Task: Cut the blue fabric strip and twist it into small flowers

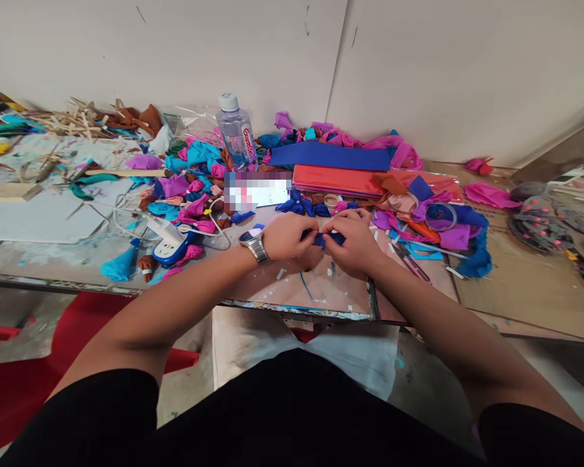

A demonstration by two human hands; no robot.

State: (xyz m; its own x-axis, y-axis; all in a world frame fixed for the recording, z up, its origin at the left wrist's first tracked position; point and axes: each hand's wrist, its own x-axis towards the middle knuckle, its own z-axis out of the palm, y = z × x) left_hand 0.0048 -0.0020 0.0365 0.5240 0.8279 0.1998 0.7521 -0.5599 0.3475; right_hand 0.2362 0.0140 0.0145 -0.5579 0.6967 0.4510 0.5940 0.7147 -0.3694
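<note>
— What sort of place was it?

— A craft workshop, and a rough one. The worktable (39, 224) was smeared with paint and glue, and its edge just below the hands was chipped.

— What else showed it?

— Beyond the left hand (287, 237) lay a heap of crumpled coloured paper pieces (194, 194), pink, blue and brown. Straight ahead of both hands were flat sheets of blue paper (331, 156) and red paper (338, 180). Far off to the left sat a pile of wooden sticks (75, 119). Right of the right hand (353, 243) were tape rolls (440, 216) and more scraps. A glue gun (168, 241) lay left of the left hand.
</note>
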